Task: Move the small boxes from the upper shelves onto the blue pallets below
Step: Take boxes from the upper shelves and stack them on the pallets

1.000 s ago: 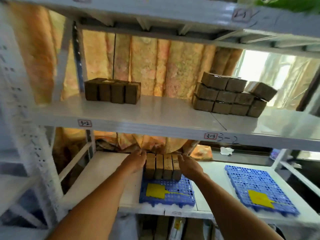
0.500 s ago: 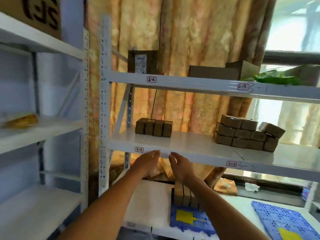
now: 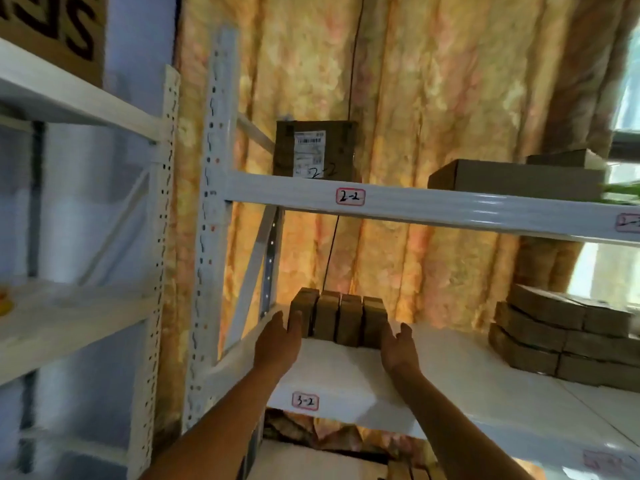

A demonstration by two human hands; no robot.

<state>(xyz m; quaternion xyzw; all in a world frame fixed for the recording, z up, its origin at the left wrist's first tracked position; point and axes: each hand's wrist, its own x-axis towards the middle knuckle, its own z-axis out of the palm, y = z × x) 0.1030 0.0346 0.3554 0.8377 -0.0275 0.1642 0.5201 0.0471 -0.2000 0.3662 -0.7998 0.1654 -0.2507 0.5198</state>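
Now four small boxes (image 3: pixel 338 320) stand on the shelf (image 3: pixel 450 362).

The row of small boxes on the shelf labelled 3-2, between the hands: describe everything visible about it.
The row of small boxes is four brown, cardboard-looking boxes standing upright side by side, faces pressed together, near the left end of the white shelf tagged 3-2, in front of the patterned curtain. All look closed and unmarked. The left hand is open with its fingertips at the leftmost box; contact cannot be told. The right hand is open beside the rightmost box, palm facing it. Neither hand grips the row yet.
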